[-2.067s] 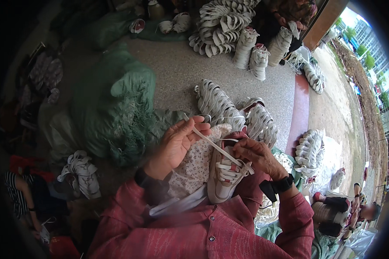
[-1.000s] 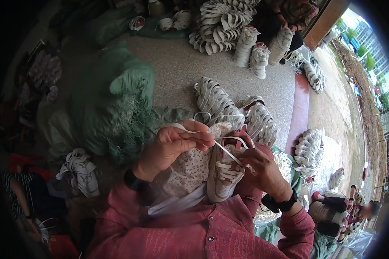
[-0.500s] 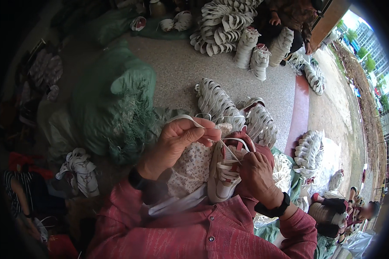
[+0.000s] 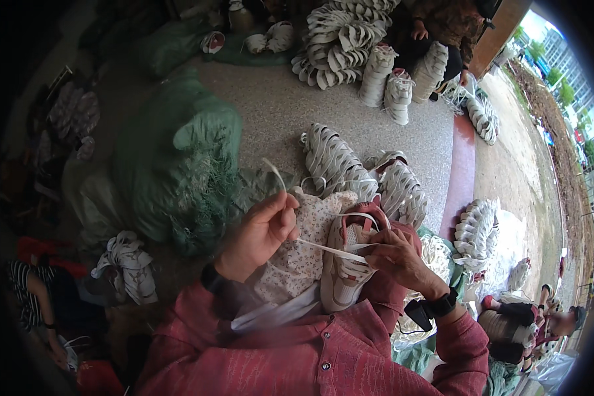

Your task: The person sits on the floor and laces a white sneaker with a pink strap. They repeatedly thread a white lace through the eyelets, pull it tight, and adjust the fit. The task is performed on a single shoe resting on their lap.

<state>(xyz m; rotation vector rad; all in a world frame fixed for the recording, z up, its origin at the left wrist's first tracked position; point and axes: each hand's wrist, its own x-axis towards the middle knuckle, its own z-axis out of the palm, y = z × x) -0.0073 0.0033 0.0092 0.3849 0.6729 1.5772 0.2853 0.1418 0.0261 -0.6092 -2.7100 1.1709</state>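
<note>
A white shoe upper (image 4: 338,295) with a dark red lining lies across my lap, its toe toward me. My left hand (image 4: 261,231) is closed in a pinch on a white shoelace (image 4: 323,248). From that hand one stretch runs taut to the lacing, and the loose end sticks up above the fingers. At the upper's right edge my right hand (image 4: 406,264) has its fingertips closed on the lace by the eyelets. A flower-patterned cloth (image 4: 287,270) covers my lap to the left of the upper.
Stacked white shoe uppers (image 4: 336,158) lie just beyond my knees. A large green sack (image 4: 178,158) stands at the left. Farther off is a big pile of uppers (image 4: 343,43) beside a seated person (image 4: 442,26). Other people sit at lower left and lower right.
My left hand has moved left and down, drawing the lace out longer across the upper. The right hand has stayed at the eyelets, its fingers shifting slightly.
</note>
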